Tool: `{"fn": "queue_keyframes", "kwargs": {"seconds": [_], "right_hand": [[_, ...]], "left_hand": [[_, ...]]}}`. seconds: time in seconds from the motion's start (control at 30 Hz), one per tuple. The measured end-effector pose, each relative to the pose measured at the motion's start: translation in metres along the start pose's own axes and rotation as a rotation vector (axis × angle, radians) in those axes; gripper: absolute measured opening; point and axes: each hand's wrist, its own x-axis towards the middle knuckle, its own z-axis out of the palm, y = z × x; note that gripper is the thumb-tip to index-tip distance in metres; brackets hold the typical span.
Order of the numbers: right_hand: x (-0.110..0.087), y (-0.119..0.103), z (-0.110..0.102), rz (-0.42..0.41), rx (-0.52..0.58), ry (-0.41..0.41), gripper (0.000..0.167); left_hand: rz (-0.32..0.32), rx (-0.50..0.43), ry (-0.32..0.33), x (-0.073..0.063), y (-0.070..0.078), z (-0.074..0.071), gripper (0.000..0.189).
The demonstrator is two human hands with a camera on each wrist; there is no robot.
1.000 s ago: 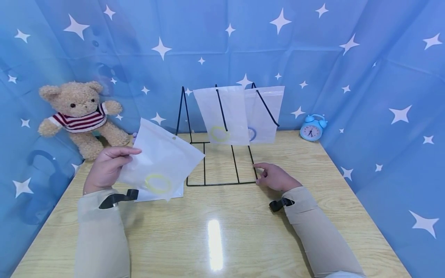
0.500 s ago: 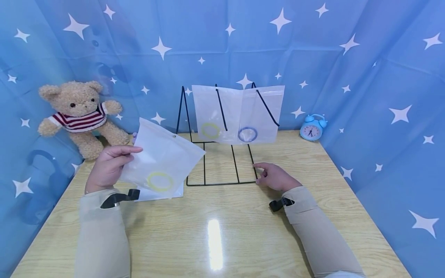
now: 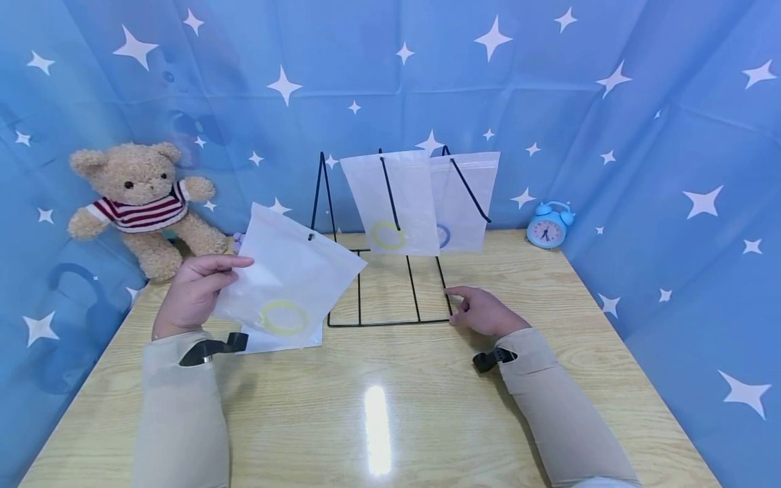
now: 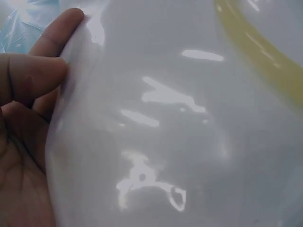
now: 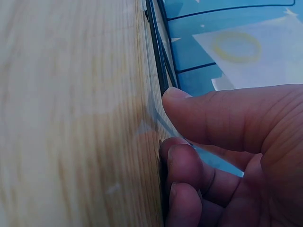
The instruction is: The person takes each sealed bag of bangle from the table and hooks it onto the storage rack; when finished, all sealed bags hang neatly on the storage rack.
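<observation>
My left hand (image 3: 198, 291) pinches a translucent zip bag (image 3: 283, 274) at its left edge. Inside the bag lies a yellow ring (image 3: 283, 318), which also shows in the left wrist view. The bag tilts, and black shows in its punched hole, right at the tip of the left prong (image 3: 315, 193) of a black wire rack (image 3: 390, 323). My right hand (image 3: 485, 310) holds the rack's front right corner, thumb and fingers at the wire low on the table. On the other prongs hang a bag (image 3: 372, 183) with a yellow ring and a bag (image 3: 472, 183) with a blue ring.
Under the held bag, another white bag (image 3: 281, 342) lies on the wooden table (image 3: 305, 420). A teddy bear (image 3: 143, 203) sits at the back left. At the back right stands a blue alarm clock (image 3: 547, 227). A starry curtain (image 3: 342, 54) surrounds the table.
The left hand and its bag have shifted slightly right and up, and the bag's hole now shows black. The middle hanging bag has swung left and back. The right hand stays put.
</observation>
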Motion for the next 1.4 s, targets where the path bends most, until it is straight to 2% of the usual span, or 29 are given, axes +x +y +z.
{"fn": "queue_keyframes", "kwargs": {"seconds": [0.17, 0.53, 0.77, 0.9, 1.07, 1.2, 1.4], "right_hand": [[0.001, 0.0, 0.0, -0.001, -0.013, -0.001, 0.067], [0.0, -0.001, -0.001, 0.003, -0.007, 0.001, 0.067], [0.0, -0.001, -0.001, 0.002, -0.009, 0.0, 0.067], [0.0, -0.001, -0.001, -0.003, -0.005, -0.001, 0.066], [-0.001, -0.001, -0.001, -0.004, -0.002, -0.001, 0.067], [-0.001, 0.0, 0.0, -0.001, 0.003, 0.002, 0.067], [-0.001, 0.0, 0.0, 0.005, 0.012, 0.004, 0.067]], "left_hand": [[0.015, 0.025, 0.002, 0.001, -0.001, 0.002, 0.046], [0.014, 0.106, 0.083, 0.002, -0.008, 0.008, 0.04], [-0.002, 0.078, 0.143, 0.008, -0.013, 0.014, 0.043], [-0.017, 0.102, 0.16, 0.011, -0.016, 0.018, 0.043], [-0.007, 0.134, 0.151, 0.015, -0.021, 0.021, 0.046], [0.015, 0.114, 0.119, 0.017, -0.025, 0.023, 0.051], [0.014, 0.166, 0.119, 0.019, -0.029, 0.025, 0.053]]}}
